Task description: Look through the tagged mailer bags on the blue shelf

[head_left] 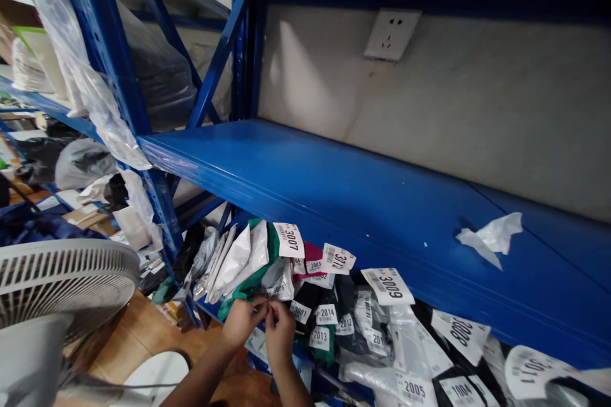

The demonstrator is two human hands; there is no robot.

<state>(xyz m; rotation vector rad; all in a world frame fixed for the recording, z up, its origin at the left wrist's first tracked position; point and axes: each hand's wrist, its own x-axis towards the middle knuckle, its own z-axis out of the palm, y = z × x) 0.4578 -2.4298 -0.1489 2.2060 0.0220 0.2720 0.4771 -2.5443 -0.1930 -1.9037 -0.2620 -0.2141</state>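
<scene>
My left hand [242, 320] and my right hand [280, 329] meet at the front edge of the packed lower shelf, fingertips pinched close together. Whatever lies between the fingers is too small to make out. Just behind them are a clear plastic bag with a white label 3006 [279, 289] and a green bag [273, 245]. To the right of my right hand sits a dark package with label 3001 [300, 311]. Beside it are packages labelled 2014 [327, 314] and 2013 [320, 338]. A larger label 3007 [289, 240] stands up above the green bag.
A blue shelf board [296, 172] runs above the packages, with a crumpled white scrap [496, 235] on it. A blue upright post [114, 44] and a white fan [67, 280] stand at left. More labelled bags, such as 3009 [389, 286], line the lower shelf.
</scene>
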